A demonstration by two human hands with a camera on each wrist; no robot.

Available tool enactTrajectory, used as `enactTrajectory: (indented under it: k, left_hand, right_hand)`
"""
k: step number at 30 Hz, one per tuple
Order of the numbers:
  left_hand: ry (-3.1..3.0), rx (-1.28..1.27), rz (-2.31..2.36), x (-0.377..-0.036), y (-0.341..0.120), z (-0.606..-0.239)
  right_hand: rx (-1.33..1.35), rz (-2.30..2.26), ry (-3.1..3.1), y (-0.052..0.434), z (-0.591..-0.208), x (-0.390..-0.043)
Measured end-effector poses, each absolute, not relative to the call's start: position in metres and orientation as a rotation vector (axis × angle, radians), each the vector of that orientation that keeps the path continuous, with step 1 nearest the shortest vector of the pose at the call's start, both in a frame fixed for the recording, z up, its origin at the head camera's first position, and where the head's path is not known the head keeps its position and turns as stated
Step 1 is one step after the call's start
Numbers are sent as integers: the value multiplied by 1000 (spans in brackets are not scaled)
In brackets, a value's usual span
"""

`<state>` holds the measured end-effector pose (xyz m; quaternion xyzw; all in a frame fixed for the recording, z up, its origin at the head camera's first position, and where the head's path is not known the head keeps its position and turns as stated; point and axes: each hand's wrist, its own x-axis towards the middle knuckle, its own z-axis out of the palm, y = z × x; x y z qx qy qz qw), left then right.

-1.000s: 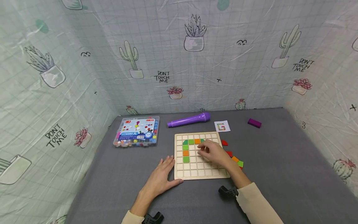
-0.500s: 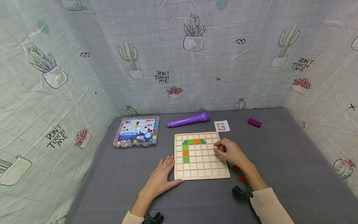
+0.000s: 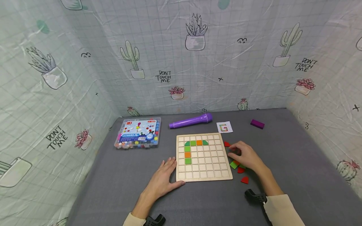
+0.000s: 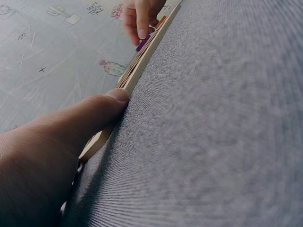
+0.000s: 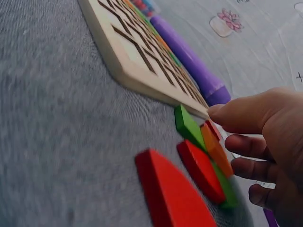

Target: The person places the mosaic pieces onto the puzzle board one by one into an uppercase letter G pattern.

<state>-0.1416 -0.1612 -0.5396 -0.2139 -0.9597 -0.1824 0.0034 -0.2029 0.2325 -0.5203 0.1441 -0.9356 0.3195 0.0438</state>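
Observation:
A square wooden grid board [image 3: 210, 172] lies on the grey table in the head view. Green and orange square tiles [image 3: 188, 154] form a bent line in its cells, with a dark green rounded piece [image 3: 205, 142] at the right end. My left hand [image 3: 161, 177] lies flat at the board's near left corner, thumb [image 4: 117, 96] against the front edge. Off the board's right side, my right hand [image 3: 246, 155] reaches over loose pieces, thumb and forefinger apart. Beneath it lie a green tile [image 5: 186, 124], an orange one [image 5: 218, 150] and red curved pieces [image 5: 170, 194].
Behind the board lies a purple microphone-shaped object [image 3: 190, 121]. A clear box of coloured beads [image 3: 138, 132] stands at the back left. A small printed pattern card [image 3: 224, 127] and a dark purple block [image 3: 257, 124] lie at the back right. Patterned cloth [image 3: 181, 62] encloses the table.
My right hand has left the dark green rounded piece in the top row and moved right, off the board, to the loose pieces. The left hand stays put.

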Motion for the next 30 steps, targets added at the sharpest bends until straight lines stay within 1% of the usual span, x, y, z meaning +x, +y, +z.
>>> enactTrajectory:
  k: [10, 19, 30]
  left_hand:
    - [-3011, -669, -568, -142, -162, -541]
    - [-3000, -670, -566, -142, -161, -541]
    - [-3000, -671, -570, -142, -162, -542]
  right_hand:
    - [391, 952, -2895, 237, -524, -204]
    - [367, 1087, -2909, 238, -525, -206]
    - [405, 1114, -2816, 222, -517, -207]
